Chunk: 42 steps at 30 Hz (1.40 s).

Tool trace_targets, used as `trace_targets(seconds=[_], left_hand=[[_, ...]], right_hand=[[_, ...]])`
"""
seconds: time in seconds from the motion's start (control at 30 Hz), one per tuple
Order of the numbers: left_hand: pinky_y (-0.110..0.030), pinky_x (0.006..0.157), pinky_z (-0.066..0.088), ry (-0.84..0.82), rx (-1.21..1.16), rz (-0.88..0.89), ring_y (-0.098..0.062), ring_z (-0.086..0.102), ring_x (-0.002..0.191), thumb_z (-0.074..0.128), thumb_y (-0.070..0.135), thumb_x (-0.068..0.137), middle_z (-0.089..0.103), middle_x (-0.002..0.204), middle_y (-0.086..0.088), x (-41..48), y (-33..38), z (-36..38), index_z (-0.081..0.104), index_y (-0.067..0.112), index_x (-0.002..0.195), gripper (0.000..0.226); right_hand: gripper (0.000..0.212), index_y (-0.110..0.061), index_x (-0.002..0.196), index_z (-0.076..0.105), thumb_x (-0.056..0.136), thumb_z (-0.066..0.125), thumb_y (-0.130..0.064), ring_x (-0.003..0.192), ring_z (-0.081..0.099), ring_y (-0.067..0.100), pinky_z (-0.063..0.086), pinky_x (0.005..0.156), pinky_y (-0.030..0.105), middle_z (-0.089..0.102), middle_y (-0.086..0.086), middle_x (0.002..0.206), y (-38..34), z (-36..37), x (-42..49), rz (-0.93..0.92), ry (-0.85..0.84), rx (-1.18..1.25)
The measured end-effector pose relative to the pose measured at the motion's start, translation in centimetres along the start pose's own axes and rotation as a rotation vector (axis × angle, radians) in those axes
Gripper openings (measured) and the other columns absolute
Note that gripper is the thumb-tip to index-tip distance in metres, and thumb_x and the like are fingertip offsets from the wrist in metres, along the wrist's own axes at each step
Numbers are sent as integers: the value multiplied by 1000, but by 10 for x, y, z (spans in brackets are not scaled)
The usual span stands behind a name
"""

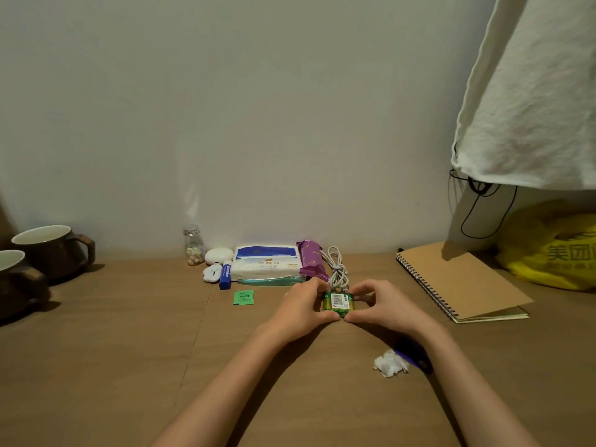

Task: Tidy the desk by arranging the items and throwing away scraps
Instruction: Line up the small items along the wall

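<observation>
Two hands, the left hand (301,306) and right hand (379,304), clamp a green-and-yellow battery pack (338,303) from either side, on the counter (129,350) just below the coiled white cable (337,267). Its long axis runs away from the person. A crumpled tissue scrap (390,364) lies nearer the right arm.

matt wooden desk (96,366), kraft-paper notebook (458,282)
</observation>
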<state>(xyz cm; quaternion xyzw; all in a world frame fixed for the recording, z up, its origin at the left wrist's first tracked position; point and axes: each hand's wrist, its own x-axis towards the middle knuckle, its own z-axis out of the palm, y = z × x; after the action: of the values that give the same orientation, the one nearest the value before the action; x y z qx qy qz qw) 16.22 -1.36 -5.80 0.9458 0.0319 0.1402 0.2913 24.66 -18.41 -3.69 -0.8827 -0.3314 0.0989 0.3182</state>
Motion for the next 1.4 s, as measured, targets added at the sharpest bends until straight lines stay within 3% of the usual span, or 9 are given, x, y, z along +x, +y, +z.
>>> trace_targets(seconds=[0.07,0.2,0.37,0.47,0.57,0.7,0.9,1.13,1.4], left_hand=[[-30,95,46,-38,-5,51,-11,51,112,74,36,77,56,127,1,-4,0,-6,51,20,127,57],[-21,85,40,-133,58,142,-7,44,103,69,37,80,52,124,2,-17,1,-21,50,23,131,56],[-24,87,41,-164,132,140,-11,44,106,65,44,82,51,118,0,-33,-11,-34,52,22,127,52],[-23,89,39,-111,123,114,-11,42,107,64,43,83,47,117,1,-48,-24,-45,50,23,128,51],[-21,93,41,-27,39,73,-10,43,110,65,41,83,45,116,5,-64,-45,-65,51,25,128,50],[-22,95,38,141,17,-43,-11,38,113,65,36,85,43,117,3,-86,-79,-105,49,19,130,50],[-31,96,36,341,113,-411,-23,41,113,62,35,87,47,119,-11,-108,-134,-136,51,12,128,49],[-35,96,33,430,224,-652,-33,39,115,62,45,84,50,122,-16,-98,-157,-128,53,9,126,56],[-35,91,38,498,385,-731,-29,45,111,58,61,78,53,119,-12,-77,-153,-117,51,8,114,64]], right_hand=[[59,-21,115,63,62,86,-36,101,58,2,44,79,15,64,-10,106,-3,0,-1,9,-14,-16],[65,-37,103,65,44,78,-62,99,59,1,41,101,43,64,-21,97,-11,1,-6,7,-47,-106],[55,-31,117,63,66,82,-44,100,56,0,43,78,16,63,-16,110,-26,11,-10,-105,-117,-90],[50,-32,122,60,75,77,-40,92,56,-3,46,72,15,60,-18,114,-42,20,-14,-182,-106,-61],[41,-31,123,60,84,69,-37,93,59,4,53,78,22,60,-16,116,-60,34,-13,-241,6,13],[36,-30,124,60,88,65,-35,102,52,2,45,90,23,59,-14,121,-86,58,-6,-336,122,-24],[35,-27,127,56,92,60,-31,124,40,7,35,105,28,53,-9,130,-118,89,15,-368,169,-85],[34,-22,126,57,92,59,-26,124,43,12,38,103,30,56,-3,129,-127,111,48,-293,277,-88],[39,-24,134,52,96,53,-29,133,38,14,29,112,32,50,-4,140,-113,120,70,-274,270,-171]])
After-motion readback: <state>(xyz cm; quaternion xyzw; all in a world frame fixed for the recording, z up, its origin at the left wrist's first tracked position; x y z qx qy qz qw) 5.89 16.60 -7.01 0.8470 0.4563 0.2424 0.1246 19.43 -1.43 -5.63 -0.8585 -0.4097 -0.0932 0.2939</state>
